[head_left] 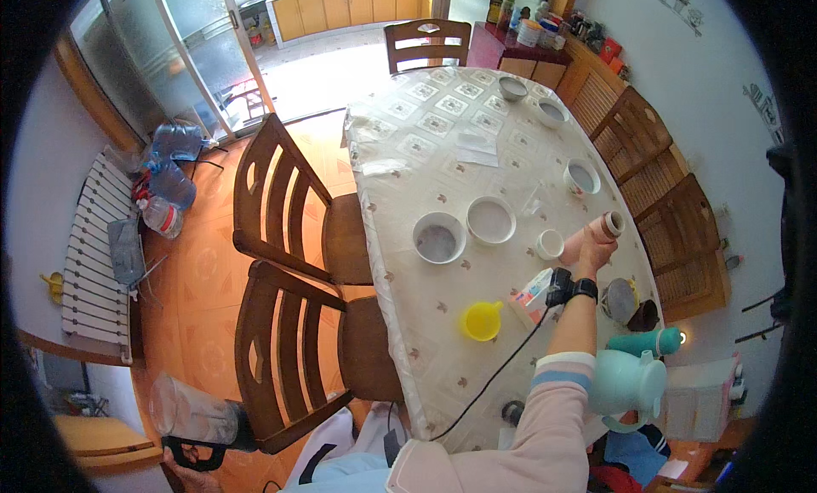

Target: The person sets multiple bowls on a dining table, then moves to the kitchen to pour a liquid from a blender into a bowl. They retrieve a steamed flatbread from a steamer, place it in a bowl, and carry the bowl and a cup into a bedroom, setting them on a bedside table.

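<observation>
At the lower left my left hand is closed round the black handle of a clear blender jug, held beside the chairs. The jug's walls look cloudy and its base is dark. My right hand reaches over the table with its fingers wrapped round a pinkish bottle, whose round top tilts toward the far right. Right beside that bottle stands a small white cup. Two white bowls, one nearer and another to its right, hold greyish contents.
A patterned cloth covers the table. On it are a yellow funnel, several more bowls, a mint-green kettle and a teal bottle. Wooden chairs line its left side. Water jugs sit by the glass door.
</observation>
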`<state>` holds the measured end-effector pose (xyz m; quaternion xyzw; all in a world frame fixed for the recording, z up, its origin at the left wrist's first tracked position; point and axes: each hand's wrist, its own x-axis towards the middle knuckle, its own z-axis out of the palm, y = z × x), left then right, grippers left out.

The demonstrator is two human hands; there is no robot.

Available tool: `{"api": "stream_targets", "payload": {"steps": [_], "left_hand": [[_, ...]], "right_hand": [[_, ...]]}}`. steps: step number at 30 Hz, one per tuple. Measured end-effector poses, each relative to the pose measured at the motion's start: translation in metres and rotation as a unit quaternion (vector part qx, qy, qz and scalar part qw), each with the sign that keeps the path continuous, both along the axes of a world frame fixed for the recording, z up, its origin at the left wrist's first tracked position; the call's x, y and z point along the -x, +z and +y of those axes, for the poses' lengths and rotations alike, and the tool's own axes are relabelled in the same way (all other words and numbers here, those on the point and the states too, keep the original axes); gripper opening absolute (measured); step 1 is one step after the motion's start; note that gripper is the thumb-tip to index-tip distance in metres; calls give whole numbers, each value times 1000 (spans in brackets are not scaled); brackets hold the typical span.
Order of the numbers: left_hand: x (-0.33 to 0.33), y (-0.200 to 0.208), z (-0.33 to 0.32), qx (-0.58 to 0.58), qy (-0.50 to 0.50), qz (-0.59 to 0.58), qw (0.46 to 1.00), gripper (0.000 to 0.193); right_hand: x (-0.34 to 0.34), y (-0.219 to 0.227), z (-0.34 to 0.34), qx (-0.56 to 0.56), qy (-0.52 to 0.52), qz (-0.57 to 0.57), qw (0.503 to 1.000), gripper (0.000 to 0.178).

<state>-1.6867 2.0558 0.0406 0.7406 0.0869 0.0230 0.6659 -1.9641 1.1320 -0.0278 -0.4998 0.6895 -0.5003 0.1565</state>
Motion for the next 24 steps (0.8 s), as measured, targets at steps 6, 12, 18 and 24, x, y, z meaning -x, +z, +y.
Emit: {"api": "stream_targets", "payload": {"steps": [6,12,18,24], "left_hand": [[6,-19,24,24,-19,-28,999,45],[0,35,-4,-108,-48,9,993,45],[-44,34,-15,199,-70,9,977,35],[-79,24,20,121,-216,-8,969,43]], "right_hand": [[-12,49,21,137,-25,39,989,82],[-56,143,91,290,163,-27,943,86],[-112,187,237,190,418,-110,882,62],[-174,219,416,56,619,40,783,67]]}}
